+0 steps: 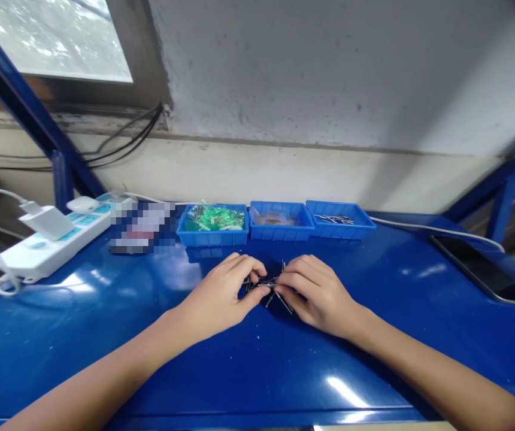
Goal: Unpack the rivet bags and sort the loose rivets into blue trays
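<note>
Several thin, dark metal rods (285, 303) lie crossed in a small pile on the blue table, between and under my fingers. My left hand (226, 290) is closed in a pinch, with a thin metal rod between thumb and fingertips. From the other side my right hand (318, 293) comes close to it, its fingers pressed together around the end of a rod. Both sets of fingertips nearly meet just above the pile. What kind of rods these are is too small to tell, and the fingers hide part of them.
Behind the hands stand three blue bins: one with green pieces in clear plastic (212, 237), one with a clear bag (279, 232), one with thin rods (342, 230). A white power strip (46, 254) and a pixelated item (143, 227) lie left. A phone (482, 269) lies right.
</note>
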`<state>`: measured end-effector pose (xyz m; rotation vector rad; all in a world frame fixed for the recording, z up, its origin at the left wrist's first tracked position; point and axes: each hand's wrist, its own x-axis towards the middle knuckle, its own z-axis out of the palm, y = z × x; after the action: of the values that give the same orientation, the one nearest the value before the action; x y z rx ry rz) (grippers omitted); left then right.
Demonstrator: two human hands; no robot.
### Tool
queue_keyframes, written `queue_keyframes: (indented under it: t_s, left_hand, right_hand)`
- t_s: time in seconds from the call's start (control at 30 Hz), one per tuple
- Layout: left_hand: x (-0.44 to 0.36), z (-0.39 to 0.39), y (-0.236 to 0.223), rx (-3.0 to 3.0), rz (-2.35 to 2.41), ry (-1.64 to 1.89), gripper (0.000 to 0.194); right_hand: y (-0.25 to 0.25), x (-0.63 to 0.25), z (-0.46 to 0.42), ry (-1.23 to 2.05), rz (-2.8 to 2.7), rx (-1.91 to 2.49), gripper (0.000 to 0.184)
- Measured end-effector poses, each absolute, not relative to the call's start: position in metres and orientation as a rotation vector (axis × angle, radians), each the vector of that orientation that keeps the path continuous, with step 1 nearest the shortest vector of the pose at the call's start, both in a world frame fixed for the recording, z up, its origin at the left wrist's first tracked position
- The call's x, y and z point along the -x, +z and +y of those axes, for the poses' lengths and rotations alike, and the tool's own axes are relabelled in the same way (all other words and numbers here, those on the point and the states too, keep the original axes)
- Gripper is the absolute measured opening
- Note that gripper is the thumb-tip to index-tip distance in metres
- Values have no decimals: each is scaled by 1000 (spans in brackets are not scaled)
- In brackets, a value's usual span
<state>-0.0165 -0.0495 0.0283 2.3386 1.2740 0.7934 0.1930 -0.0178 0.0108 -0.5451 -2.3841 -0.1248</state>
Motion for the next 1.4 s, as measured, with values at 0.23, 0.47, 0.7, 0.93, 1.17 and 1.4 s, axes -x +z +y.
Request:
queue_keyframes:
  t_s: [0.23, 0.47, 0.7, 0.93, 1.17, 1.4]
  left_hand:
    - [17, -50, 32, -2415, 1247, 834, 17]
    - [16, -52, 32, -2393, 1267, 815, 14]
    - [16, -53, 31, -2428, 1257, 888, 10]
    - [18, -52, 33, -2471, 1273, 819, 20]
    - [52, -43, 57, -2328, 1535, 834, 19]
    - [68, -29, 35, -2507, 1503, 193, 15]
  right_hand:
    - [14, -193, -20, -92, -2349, 590, 14]
    - [12, -193, -20, -130, -2372, 558, 9]
    - [13, -193, -20, -129, -2342, 553, 8]
    - [13, -192, -23, -183, -2317, 513, 9]
    - [30, -255, 30, -606, -1817, 1097, 16]
    - [14, -279, 57, -560, -1851, 1497, 51]
